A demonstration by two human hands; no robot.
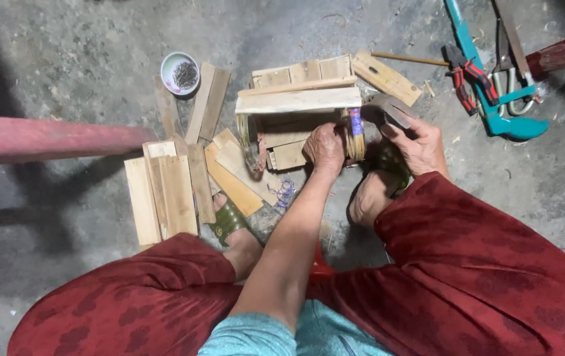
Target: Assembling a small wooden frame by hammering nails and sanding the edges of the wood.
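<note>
Two knees in dark red patterned trousers frame the lower view; both feet wear green sandals (228, 223) on the concrete floor (71, 66). Left hand (325, 149): fingers closed over the near right corner of a small slatted wooden crate (299, 109), which sits on the floor just ahead of the feet. Right hand (419, 142): fingers clamped on a hammer (391, 109), head just beside the crate's right end. Loose wooden slats (164, 191) lie left of the crate. Farther left, a small bowl of nails (180, 73). Far right: red-handled pliers (467, 78) and a teal tool (493, 99).
</note>
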